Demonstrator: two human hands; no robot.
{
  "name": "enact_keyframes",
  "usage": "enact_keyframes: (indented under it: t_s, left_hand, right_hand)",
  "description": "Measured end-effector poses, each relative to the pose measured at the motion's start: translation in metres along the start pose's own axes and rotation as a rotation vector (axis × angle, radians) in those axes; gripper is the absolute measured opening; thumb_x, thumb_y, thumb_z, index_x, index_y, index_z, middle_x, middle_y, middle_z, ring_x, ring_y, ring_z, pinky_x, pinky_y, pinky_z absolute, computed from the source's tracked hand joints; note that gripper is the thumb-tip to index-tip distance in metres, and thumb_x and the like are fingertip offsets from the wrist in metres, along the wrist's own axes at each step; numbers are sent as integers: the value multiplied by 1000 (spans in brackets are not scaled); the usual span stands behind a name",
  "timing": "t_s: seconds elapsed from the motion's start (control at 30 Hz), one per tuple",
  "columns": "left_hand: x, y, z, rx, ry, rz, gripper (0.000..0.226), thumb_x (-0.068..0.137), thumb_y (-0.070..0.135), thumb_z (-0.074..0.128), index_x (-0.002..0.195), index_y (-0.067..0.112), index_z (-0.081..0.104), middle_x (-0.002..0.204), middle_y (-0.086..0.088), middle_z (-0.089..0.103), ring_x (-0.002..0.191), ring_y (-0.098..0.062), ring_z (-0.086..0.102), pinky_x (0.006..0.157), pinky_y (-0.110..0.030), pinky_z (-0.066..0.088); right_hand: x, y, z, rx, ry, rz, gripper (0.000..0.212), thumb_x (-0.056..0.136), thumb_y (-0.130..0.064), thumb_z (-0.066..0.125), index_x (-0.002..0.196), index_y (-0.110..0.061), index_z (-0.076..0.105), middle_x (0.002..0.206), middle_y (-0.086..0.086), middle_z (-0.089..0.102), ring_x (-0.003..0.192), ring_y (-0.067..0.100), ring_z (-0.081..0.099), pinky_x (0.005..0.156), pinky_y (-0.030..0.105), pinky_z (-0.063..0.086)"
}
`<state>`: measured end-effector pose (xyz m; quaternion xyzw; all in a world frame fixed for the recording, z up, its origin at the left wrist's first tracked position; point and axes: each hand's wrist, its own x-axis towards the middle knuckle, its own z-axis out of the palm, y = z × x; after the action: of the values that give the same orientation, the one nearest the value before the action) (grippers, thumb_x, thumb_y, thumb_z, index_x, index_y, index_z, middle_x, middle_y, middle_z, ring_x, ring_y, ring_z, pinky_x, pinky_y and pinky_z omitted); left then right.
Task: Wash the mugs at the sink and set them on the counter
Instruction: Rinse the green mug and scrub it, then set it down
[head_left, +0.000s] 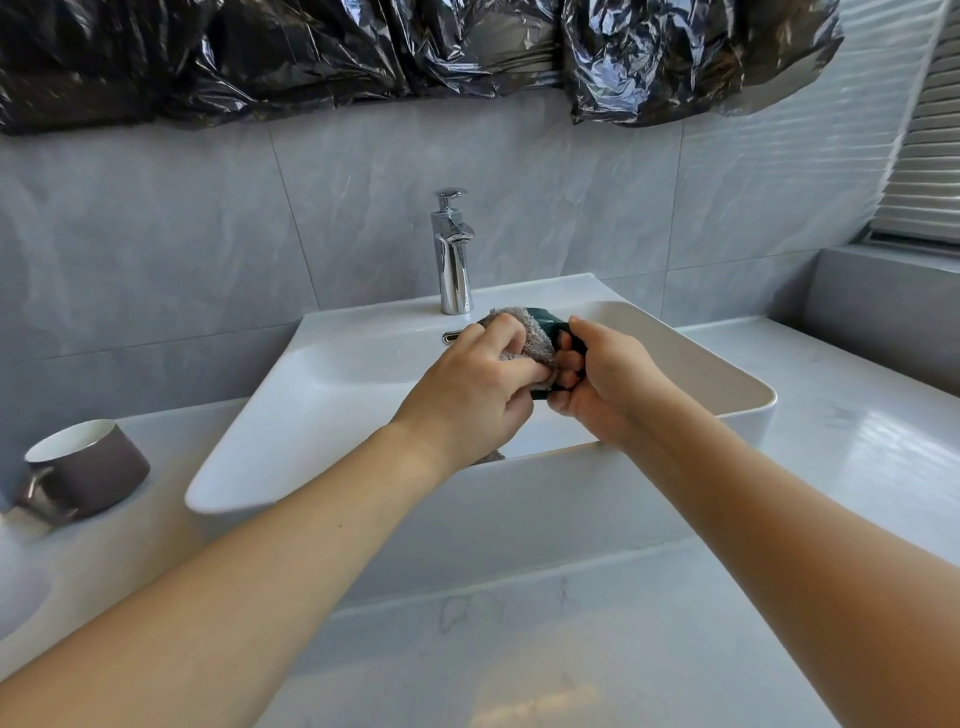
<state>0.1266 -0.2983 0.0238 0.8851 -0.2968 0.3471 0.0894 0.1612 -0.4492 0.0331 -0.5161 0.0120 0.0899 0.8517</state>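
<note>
Mugs — I count two: a green mug (553, 325) above the sink (322, 395), gripped by my right hand (602, 384), orientation hidden; left hand (478, 389) clenches one cloth (524, 332). Brown mug (85, 470) upright on the tabletop (831, 415), left of the sink.

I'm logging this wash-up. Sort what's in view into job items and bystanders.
Job:
- green mug, gripped by the right hand
- grey cloth, gripped by the left hand
- brown mug
- sink
- tap
- counter

Bystanders:
- black plastic sheeting
- window blind
</note>
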Motion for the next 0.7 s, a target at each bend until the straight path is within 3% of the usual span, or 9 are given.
enact_keyframes:
  t_s: [0.37, 0.53, 0.6, 0.7]
  left_hand:
    - [0, -3, 0, 28, -108, 53, 26, 78, 16, 53, 92, 21, 75, 99, -4, 48, 81, -26, 46, 72, -38, 49]
    - [0, -5, -17, 236, -354, 152, 16, 82, 20, 54, 84, 18, 70, 108, 4, 50, 88, -21, 43, 74, -32, 42]
    - [-3, -17, -32, 198, -273, 137, 17, 79, 22, 54, 78, 16, 70, 99, 3, 51, 86, -21, 48, 69, -32, 43]
    - [5, -22, -60, -116, 67, -149, 18, 78, 21, 55, 85, 19, 72, 98, 5, 48, 88, -11, 51, 79, -24, 47]
  right_hand:
    - [4, -3, -4, 107, 33, 33, 36, 101, -24, 38, 66, -19, 42, 58, -2, 27, 53, 14, 20, 55, 24, 26]
    - [4, -6, -12, 119, 143, -24, 33, 90, -22, 47, 59, -20, 37, 54, -3, 26, 52, 15, 18, 50, 25, 21]
    - [0, -14, -19, 138, 158, -41, 37, 91, -25, 53, 59, -21, 35, 55, -4, 24, 49, 14, 17, 48, 25, 21]
    - [-8, -24, -25, 105, 120, -52, 38, 93, -24, 51, 58, -20, 34, 52, -5, 23, 48, 14, 19, 48, 23, 23]
